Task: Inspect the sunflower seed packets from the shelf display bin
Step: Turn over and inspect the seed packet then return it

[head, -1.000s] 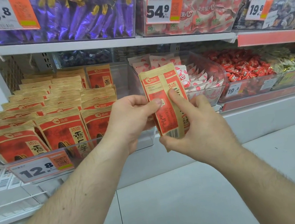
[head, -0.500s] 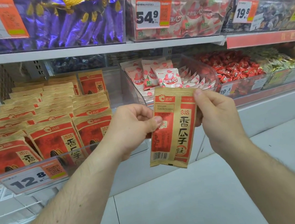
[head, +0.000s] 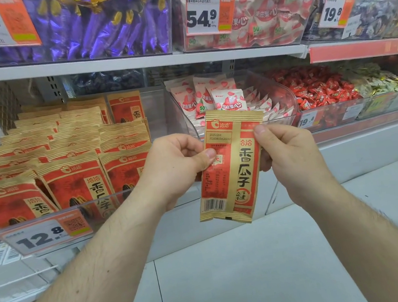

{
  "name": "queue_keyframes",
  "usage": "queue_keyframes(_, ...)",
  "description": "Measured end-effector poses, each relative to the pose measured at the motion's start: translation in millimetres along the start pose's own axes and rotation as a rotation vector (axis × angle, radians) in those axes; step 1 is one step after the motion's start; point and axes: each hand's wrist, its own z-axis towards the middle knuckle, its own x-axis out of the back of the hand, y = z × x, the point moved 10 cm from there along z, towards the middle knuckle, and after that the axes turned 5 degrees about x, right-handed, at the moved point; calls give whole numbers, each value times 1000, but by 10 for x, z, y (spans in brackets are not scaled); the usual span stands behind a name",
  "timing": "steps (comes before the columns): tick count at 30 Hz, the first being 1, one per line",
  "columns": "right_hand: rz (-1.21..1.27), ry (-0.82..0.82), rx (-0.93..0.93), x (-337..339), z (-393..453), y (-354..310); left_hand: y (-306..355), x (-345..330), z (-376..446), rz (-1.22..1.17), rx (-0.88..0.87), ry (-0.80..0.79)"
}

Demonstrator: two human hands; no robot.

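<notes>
The left hand and the right hand each pinch a side edge of one seed packet, held upright with its barcode side showing. It hangs in the air just right of the clear bin, in which more seed packets stand in rows behind a price tag.

Bright even store light, sharp centre, edges bowed by wide-angle.

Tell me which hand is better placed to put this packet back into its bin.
Probably the left hand. It pinches the packet on the edge nearest the bin of matching packets, which lies on its side. The right hand would have to cross over.
</notes>
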Motion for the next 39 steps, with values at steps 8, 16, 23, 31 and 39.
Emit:
queue_keyframes(8, -59, -82, -47, -74, -15, 64, -18, 83, 36, -77, -4, 60)
queue_keyframes(16, -78, -149, -41, -135, -43, 51, -68, 103, 77, -200, 21, 93)
queue_keyframes(23, -98, -219, -20, -134, -19, 68, -86, 90, 81, -230, 46, 92)
queue_keyframes(31, -97, -377, 45, -269, -106, 10, -102, 134, 77, -350, 76, 96)
queue_keyframes(39, -33, -471, 106, -326, -165, -70, -115, 158, 94, -380, 81, 98)
